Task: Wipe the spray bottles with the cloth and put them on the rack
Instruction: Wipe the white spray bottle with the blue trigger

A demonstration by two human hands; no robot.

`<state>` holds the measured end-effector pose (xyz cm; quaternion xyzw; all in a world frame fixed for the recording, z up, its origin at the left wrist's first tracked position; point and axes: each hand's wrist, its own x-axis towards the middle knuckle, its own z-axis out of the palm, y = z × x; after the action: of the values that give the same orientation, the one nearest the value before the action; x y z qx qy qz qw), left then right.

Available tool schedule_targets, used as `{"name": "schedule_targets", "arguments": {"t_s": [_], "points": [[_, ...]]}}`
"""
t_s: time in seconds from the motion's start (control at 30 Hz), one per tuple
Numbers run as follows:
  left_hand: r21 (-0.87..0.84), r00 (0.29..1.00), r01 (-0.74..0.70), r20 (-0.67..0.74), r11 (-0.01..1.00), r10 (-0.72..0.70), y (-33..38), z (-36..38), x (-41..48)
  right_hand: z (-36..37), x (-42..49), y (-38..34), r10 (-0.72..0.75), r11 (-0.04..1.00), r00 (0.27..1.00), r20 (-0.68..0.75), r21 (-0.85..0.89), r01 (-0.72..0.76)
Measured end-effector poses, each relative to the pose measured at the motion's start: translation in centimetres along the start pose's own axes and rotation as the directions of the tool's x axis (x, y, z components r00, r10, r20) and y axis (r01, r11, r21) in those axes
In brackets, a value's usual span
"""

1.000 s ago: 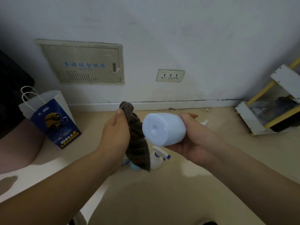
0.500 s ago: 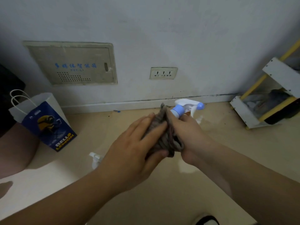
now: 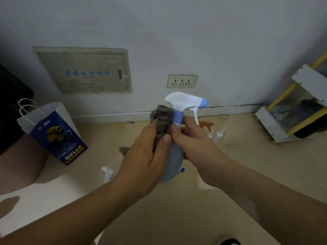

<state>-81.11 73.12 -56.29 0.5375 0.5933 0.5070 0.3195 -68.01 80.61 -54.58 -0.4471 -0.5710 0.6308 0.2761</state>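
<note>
Your right hand (image 3: pixel 198 147) grips the upright spray bottle (image 3: pixel 174 156), left hand (image 3: pixel 141 165) clasps the cloth (image 3: pixel 161 119) against it, rack (image 3: pixel 270 121) lies rightward

Floor (image 3: pixel 230 174), beige: paper bag (image 3: pixel 53 135) well left of the fingers (image 3: pixel 190 129); orange-trigger sprayer (image 3: pixel 207 124) just right of them; rack (image 3: pixel 272 124) far right; white sprayer (image 3: pixel 107 173) lower left.

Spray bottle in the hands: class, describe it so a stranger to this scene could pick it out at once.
Find the wall socket. Just below it in view, the right hand holds the spray bottle upright while the left hand presses a brown cloth to its neck. Only this bottle is off the floor, with a white, blue-tipped head.
</note>
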Motion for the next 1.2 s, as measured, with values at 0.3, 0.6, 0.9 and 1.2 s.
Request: {"name": "schedule_targets", "arguments": {"t_s": [0.3,0.6,0.9,1.2], "points": [[-0.306,0.923,0.358,-0.026,0.882,-0.384,0.5,-0.5,-0.4,-0.1,-0.5,0.0,-0.047,0.987,0.999,0.006,-0.154,0.047],[-0.167,0.973,0.167,-0.129,0.972,-0.190,0.0,0.3,-0.8,-0.4,-0.4,-0.4,-0.156,0.974,0.978,-0.140,-0.184,0.129],[0.255,0.991,0.060,-0.134,0.965,-0.027,-0.4,1.8,-1.9,0.1,-0.7,-0.8,-0.213,0.960,0.970,-0.115,-0.207,0.187],[0.236,0.997,-0.016,-0.074,0.972,0.034,-1.7,1.8,-1.6,-1.1,0.1,-0.5,-0.081,0.993,0.996,-0.043,0.077,0.084]]}}
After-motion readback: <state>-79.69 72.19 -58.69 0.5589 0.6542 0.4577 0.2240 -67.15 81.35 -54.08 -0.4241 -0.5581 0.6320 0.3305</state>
